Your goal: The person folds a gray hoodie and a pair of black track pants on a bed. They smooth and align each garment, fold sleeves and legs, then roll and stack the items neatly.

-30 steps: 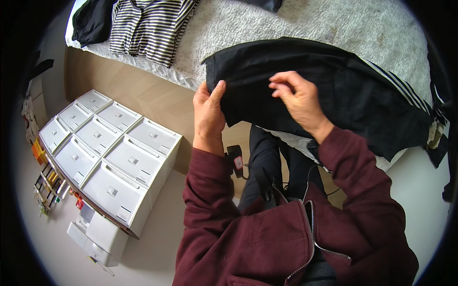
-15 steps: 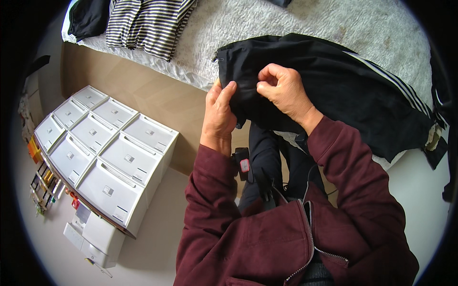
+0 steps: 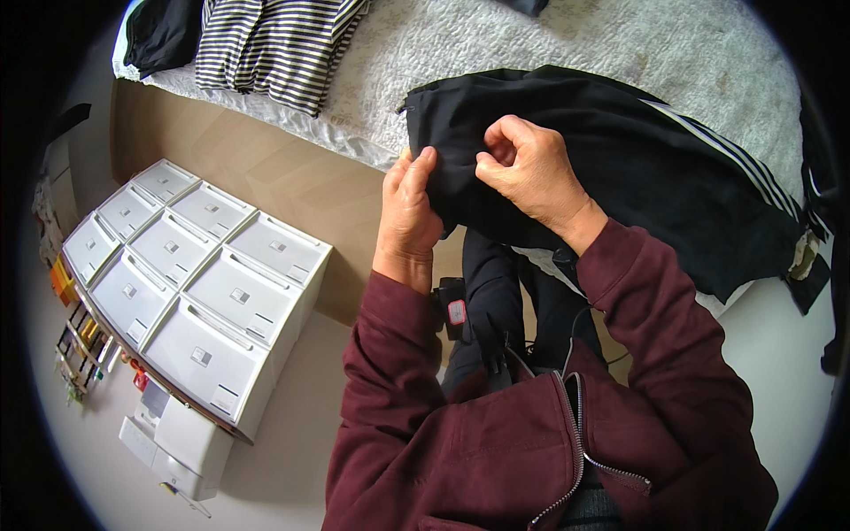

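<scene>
A black garment with white stripes (image 3: 637, 168) lies across the near edge of the bed, partly hanging over it; whether it is a jacket or trousers I cannot tell. At its left edge, my left hand (image 3: 408, 217) is closed on the black cloth, thumb up, its other fingers mostly hidden. Over the garment, just right of that edge, my right hand (image 3: 537, 173) is curled in a pinch, thumb against the bent index finger. Anything between those fingertips is too small to make out. A small dark cord end (image 3: 404, 109) sticks out at the garment's left corner.
A folded black-and-white striped top (image 3: 270, 53) and a dark folded garment (image 3: 164, 35) lie on the pale quilted bed cover (image 3: 381, 71). Left of me stands a white drawer unit (image 3: 199, 283), a white appliance (image 3: 186, 442) beside it. Dark clothing hangs at the far right.
My right hand has shifted slightly, its wrist a little farther right, still pinched. My left hand keeps its hold on the edge with little movement.
</scene>
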{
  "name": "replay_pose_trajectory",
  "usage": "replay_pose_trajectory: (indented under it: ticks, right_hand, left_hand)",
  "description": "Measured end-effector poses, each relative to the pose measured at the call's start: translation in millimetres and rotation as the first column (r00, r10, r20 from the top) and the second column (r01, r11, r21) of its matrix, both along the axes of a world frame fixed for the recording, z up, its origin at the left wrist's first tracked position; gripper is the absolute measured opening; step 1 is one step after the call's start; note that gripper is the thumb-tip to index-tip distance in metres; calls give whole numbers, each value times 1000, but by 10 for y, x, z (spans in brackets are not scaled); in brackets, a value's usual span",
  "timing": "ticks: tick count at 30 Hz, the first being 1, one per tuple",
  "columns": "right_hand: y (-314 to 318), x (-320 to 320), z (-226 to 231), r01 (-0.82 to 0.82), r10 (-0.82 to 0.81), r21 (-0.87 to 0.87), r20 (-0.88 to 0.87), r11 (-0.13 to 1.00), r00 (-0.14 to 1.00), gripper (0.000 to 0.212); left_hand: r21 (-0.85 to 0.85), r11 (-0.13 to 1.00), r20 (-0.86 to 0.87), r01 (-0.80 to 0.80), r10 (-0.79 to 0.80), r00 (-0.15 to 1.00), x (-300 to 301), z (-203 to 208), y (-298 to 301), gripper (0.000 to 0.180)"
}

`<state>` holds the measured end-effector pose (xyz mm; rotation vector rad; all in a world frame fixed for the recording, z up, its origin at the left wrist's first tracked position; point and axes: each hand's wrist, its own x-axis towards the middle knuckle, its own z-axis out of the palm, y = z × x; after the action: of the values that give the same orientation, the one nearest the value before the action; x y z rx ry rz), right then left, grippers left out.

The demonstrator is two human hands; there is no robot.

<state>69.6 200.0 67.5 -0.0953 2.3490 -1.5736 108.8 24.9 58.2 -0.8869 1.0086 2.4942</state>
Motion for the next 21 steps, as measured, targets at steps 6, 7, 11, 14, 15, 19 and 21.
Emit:
replay_pose_trajectory:
  ticks: [6, 7, 11, 14, 15, 19, 21]
  right_hand:
    - [108, -37, -44, 14, 2, -78, 205, 997, 979, 11]
    - [141, -34, -30, 71, -31, -178, 219, 982, 975, 11]
    - [130, 18, 56, 60, -36, -223, 110, 973, 993, 8]
    - [10, 35, 88, -24, 13, -74, -148, 997, 989, 10]
    - [-26, 17, 77, -53, 48, -23, -183, 998, 982, 10]
    - [-27, -75, 27, -145, 218, 192, -447, 971, 867, 10]
    - [38, -90, 29, -156, 176, 87, -312, 984, 934, 7]
  left_hand:
    - [43, 999, 31, -9, 8, 999, 6, -45, -11, 30]
    - [32, 999, 43, -16, 15, 999, 6, -57, -29, 30]
    - [44, 999, 49, -31, 29, 998, 4, -98, -99, 23]
    - [51, 998, 45, -44, 42, 998, 3, -102, -112, 20]
    - [68, 997, 28, -45, 43, 999, 3, -97, -107, 20]
    - [-13, 1000, 32, -26, 26, 999, -1, -62, -66, 28]
    - [45, 998, 19, -38, 37, 999, -1, -43, -51, 28]
